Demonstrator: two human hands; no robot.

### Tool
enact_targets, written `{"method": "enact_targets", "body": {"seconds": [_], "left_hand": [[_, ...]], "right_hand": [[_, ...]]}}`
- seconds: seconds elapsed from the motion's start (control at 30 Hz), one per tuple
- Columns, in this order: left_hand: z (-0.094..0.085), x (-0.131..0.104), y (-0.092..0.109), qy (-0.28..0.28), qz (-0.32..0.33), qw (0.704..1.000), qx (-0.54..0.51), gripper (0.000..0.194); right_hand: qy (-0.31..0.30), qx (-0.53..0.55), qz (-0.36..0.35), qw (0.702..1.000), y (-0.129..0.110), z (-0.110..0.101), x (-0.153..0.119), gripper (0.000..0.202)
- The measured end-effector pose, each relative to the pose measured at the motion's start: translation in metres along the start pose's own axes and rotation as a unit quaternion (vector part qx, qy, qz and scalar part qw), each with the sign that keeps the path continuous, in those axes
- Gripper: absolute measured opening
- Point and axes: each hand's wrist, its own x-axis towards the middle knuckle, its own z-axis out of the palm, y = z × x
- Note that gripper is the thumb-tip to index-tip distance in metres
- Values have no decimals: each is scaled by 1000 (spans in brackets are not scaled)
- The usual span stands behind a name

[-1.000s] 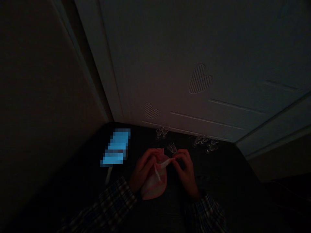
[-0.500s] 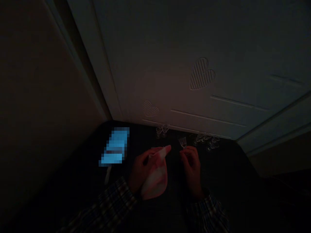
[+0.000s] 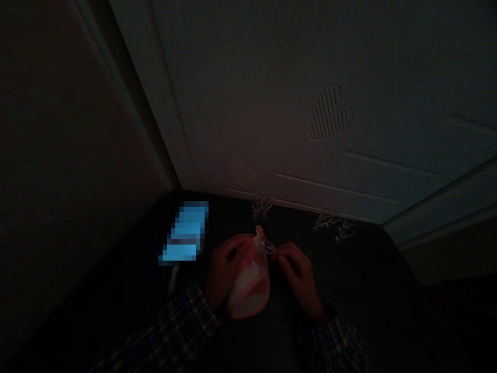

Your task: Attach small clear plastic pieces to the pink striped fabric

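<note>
In dim light, my left hand [image 3: 224, 267] is closed around a red-and-white cloth [image 3: 250, 287] that hangs down over the dark table. My right hand [image 3: 294, 268] pinches a small stemmed glass [image 3: 268, 247] by its lower end. The glass is tipped to the left, its bowl end against the upper edge of the cloth. Part of the bowl is hidden by the cloth, and I cannot tell how far in it reaches.
A lit phone-like screen [image 3: 186, 230], blurred out, stands at the left with a white cable [image 3: 174, 280] below it. Small glasses [image 3: 261, 207] stand by the pale panel [image 3: 248, 119] behind. Several more glasses [image 3: 334, 225] are grouped to the right on the dark table [image 3: 365, 305].
My right hand has moved left with the glass, which was upright and apart from the cloth and is now tilted against it. The cloth's top edge has lifted. The view shifted slightly.
</note>
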Motion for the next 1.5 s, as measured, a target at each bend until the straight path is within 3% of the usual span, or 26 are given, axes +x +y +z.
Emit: {"method": "enact_targets", "body": {"seconds": [0.13,0.3,0.5,0.73,0.87,1.0,1.1,1.3,1.5], "left_hand": [[2,0,7,-34,32,999,-19,26],[0,0,8,-8,36,999,-15,31],[0,2,0,-39,68,997,-22,14],[2,0,3,-68,46,994,-66,21],[-2,2,-1,-66,53,994,-65,26],[-1,4,-1,-73,69,994,-32,19],[5,3,1,-75,54,995,-37,11],[11,1,-2,-72,-14,995,-69,36],[11,-1,2,-96,-38,992,-79,41]], "right_hand": [[-13,2,0,1000,2,1,-1,12],[-15,3,2,1000,3,3,-1,13],[-10,1,3,1000,3,2,-2,13],[28,0,30,999,4,0,-3,19],[18,-3,28,999,2,1,-3,19],[11,-6,25,1000,2,1,-2,20],[18,-12,27,999,3,0,-2,19],[4,-9,7,1000,3,0,-3,18],[-2,6,14,1000,5,0,-6,14]]}}
